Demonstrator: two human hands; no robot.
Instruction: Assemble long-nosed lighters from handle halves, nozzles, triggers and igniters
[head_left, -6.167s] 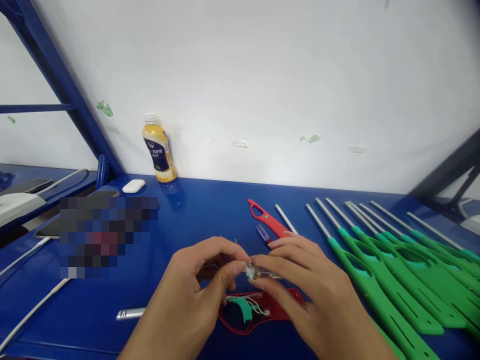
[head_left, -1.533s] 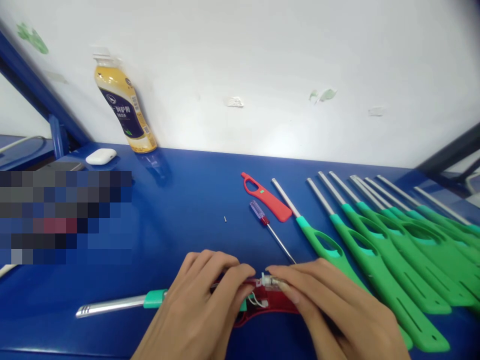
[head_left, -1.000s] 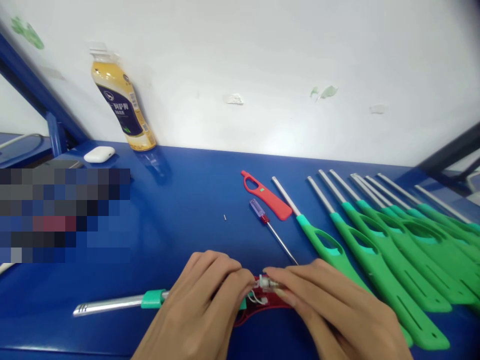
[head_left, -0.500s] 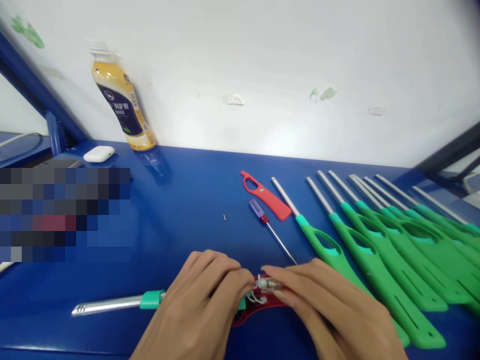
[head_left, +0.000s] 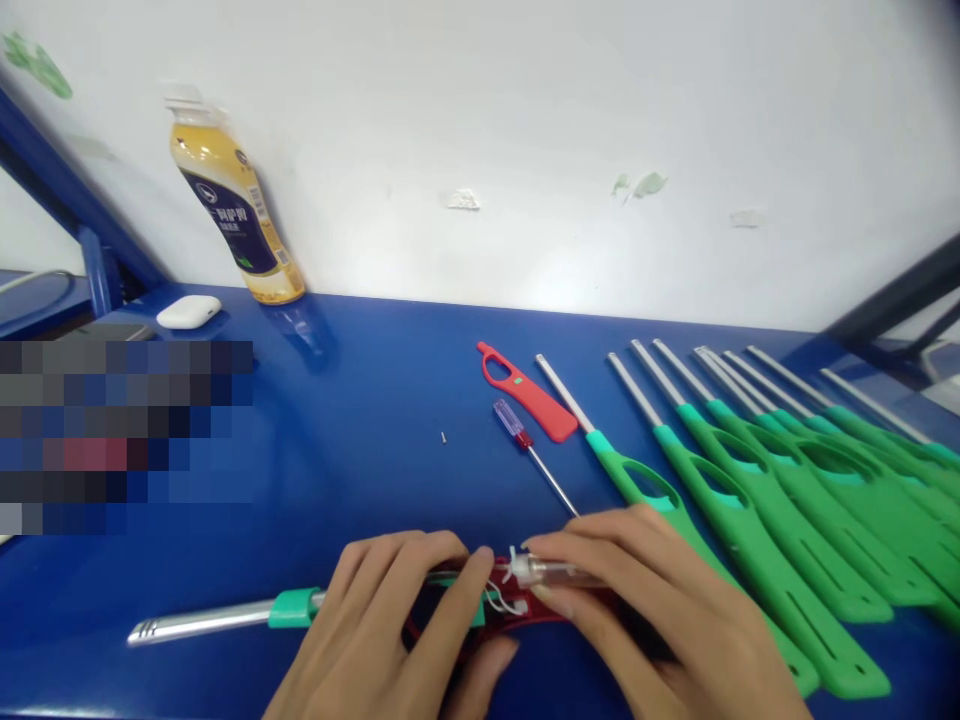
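Near the front edge of the blue table, a red lighter casing half (head_left: pixel 551 612) lies open with thin white wires inside. A metal tube (head_left: pixel 214 620) with a teal collar (head_left: pixel 294 607) extends from it to the left. My left hand (head_left: pixel 390 630) covers the casing's left part, fingers wrapped over it and thumb at its near side. My right hand (head_left: pixel 660 610) pinches a clear tank with a white valve (head_left: pixel 529 570) between thumb and fingers, over the casing's right part. A matching red cover (head_left: pixel 532 393) and a screwdriver (head_left: pixel 517 425) lie beyond my hands.
Several green lighters with metal tubes (head_left: pixel 795 490) lie side by side at the right. A tiny screw (head_left: pixel 443 438) rests mid-table. A bottle (head_left: pixel 232 210) and a white case (head_left: pixel 189 312) stand at the back left, before a white wall (head_left: pixel 525 100). A blurred patch covers the left.
My left fingers have lifted and spread a little, with the thumb now visible below. More of the wires and the clear tank shows. The view has shifted slightly.
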